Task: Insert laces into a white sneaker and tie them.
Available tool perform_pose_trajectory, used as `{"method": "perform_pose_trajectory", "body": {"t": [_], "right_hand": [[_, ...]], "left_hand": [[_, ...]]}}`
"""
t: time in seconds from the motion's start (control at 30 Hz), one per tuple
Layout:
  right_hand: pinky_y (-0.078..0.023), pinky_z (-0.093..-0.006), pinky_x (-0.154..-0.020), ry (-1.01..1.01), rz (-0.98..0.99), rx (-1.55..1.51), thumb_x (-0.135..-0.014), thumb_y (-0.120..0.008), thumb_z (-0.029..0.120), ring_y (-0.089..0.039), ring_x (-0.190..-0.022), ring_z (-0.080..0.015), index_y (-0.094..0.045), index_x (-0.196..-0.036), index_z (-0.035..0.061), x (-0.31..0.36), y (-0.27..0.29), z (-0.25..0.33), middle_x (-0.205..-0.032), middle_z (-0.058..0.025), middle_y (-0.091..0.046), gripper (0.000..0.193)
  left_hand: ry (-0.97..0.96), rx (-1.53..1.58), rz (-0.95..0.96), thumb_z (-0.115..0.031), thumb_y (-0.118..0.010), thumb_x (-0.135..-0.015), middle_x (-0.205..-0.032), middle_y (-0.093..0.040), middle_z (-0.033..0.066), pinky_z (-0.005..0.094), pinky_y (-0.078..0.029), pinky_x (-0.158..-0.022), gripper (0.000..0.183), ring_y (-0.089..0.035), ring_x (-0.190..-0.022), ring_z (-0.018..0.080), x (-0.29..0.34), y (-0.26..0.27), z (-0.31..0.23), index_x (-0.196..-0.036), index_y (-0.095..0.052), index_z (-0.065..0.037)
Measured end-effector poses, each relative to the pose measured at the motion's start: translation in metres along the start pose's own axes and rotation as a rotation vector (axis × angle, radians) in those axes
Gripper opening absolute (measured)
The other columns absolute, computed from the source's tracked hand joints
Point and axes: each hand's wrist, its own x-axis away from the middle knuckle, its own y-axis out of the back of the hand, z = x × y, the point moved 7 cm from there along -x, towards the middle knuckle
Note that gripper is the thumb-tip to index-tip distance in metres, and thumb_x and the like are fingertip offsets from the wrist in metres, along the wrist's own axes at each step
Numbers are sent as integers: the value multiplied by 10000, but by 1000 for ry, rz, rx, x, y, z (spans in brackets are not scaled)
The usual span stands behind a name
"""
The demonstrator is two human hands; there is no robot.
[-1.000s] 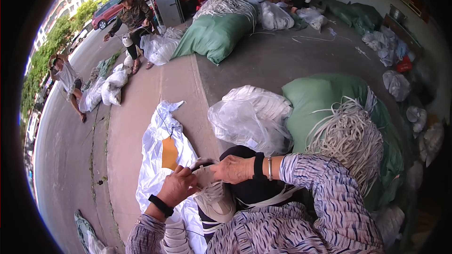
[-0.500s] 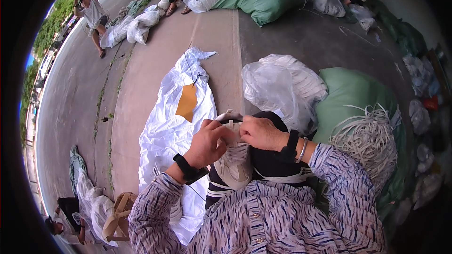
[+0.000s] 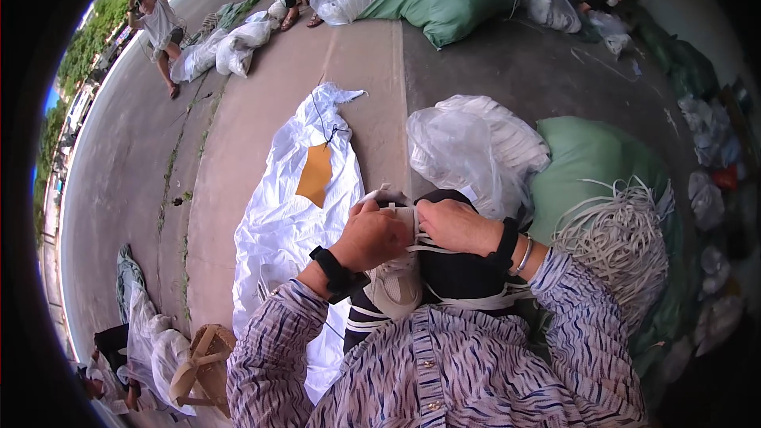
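Observation:
On my lap rests a beige sneaker (image 3: 394, 289), its toe toward my body. My left hand (image 3: 371, 234) is closed at the upper part of the shoe, by the tongue and eyelets; its fingertips are partly hidden. Just right of it, my right hand (image 3: 453, 224) pinches a pale shoelace at the shoe's opening. Loose shoelaces (image 3: 476, 299) lie across my dark-clad legs.
A white sheet (image 3: 273, 214) with an orange-brown piece (image 3: 315, 176) lies ahead left. Clear bags of white goods (image 3: 476, 150) and a green sack (image 3: 594, 154) topped with a heap of laces (image 3: 614, 242) stand right. Other people sit around the far edges.
My right hand has moved a little to the right, away from the left, drawing at the lace. My left hand has shifted slightly right and turned over the shoe's upper part.

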Motion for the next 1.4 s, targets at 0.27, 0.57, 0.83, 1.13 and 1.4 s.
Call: {"method": "perform_pose_trajectory", "body": {"t": [0.27, 0.57, 0.83, 1.13, 1.4], "right_hand": [[-276, -155, -447, 185, -61, -1590, -846, -641, 260, -383, -494, -26, -471, -1119, 16, 35, 122, 18, -667, 4, -496, 404], [-283, -198, -443, 379, -541, -1578, -918, -535, 205, -378, -495, -34, -510, -1170, 79, 134, 179, -53, -556, 3, -409, 284], [-492, -350, -703, -71, -295, -121, -851, -497, 61, -625, -810, -330, -608, -1014, 23, 62, 69, -43, -859, -188, -638, 201], [-493, -383, -624, 413, -132, -161, -806, -579, 129, -626, -735, -308, -611, -902, 81, -26, -7, 69, -802, -119, -638, 113], [-485, -414, -587, 179, -466, -160, -835, -529, 125, -621, -685, -323, -545, -852, 59, -22, 26, 12, -735, -127, -618, 70]], "left_hand": [[-1, 3, -108, -339, -728, -624, -848, -606, -10, 423, -277, -987, 130, -489, -982, 272, 4, -3, -7, -718, -701, -253], [-162, -4, -306, -75, -681, -718, -956, -572, 51, 375, -460, -828, 279, -504, -985, 281, 27, 35, 8, -987, -638, -136], [-147, -3, -310, -45, -739, -630, -911, -552, 49, 346, -491, -748, 284, -538, -928, 267, 48, 31, 27, -874, -609, -109], [22, 274, -463, 135, -620, -661, -1000, -537, 103, 298, -545, -734, 454, -595, -871, 220, 62, 19, 34, -1067, -506, -33], [-1, 226, -454, 9, -591, -716, -1002, -511, 116, 364, -483, -773, 254, -510, -987, 300, 69, 21, 26, -943, -584, -103]]}}
